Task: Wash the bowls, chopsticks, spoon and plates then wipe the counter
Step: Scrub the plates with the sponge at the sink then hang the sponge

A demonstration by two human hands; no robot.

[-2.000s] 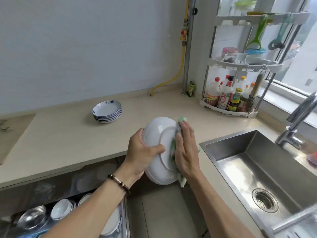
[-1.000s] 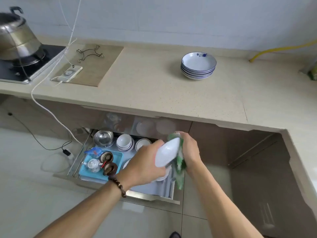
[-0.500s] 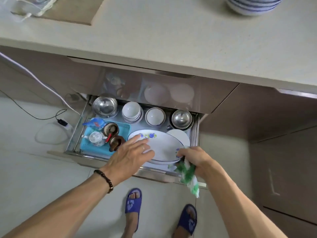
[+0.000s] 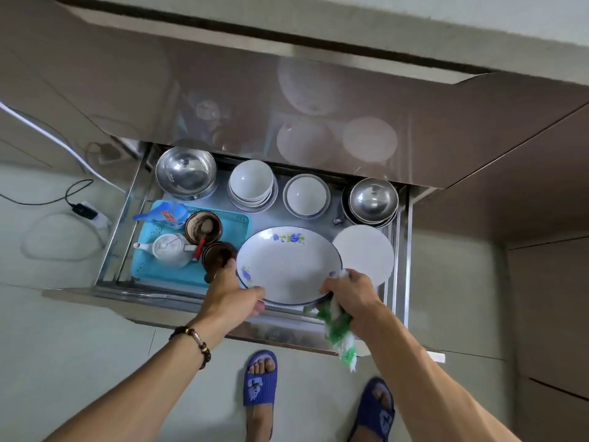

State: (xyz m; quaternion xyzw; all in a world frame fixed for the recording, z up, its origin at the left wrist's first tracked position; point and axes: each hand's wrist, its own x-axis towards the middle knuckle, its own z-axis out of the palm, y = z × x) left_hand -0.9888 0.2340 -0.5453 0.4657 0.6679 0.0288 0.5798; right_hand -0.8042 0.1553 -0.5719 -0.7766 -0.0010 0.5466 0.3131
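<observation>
Two hands hold a white oval plate with blue flowers (image 4: 287, 266) over the drawer (image 4: 400, 250): left hand (image 4: 231, 296) grips its rim, right hand (image 4: 353, 293) clutches a green-and-white cloth (image 4: 339, 333).

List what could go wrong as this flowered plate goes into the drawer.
1. The flowered plate is held only at its near rim by the left hand and right hand; it may slip and strike the white plate beside it.
2. The right hand also grips the green cloth, which weakens its hold on the rim.
3. The left hand's fingers sit close to the brown cup and might knock it.
</observation>
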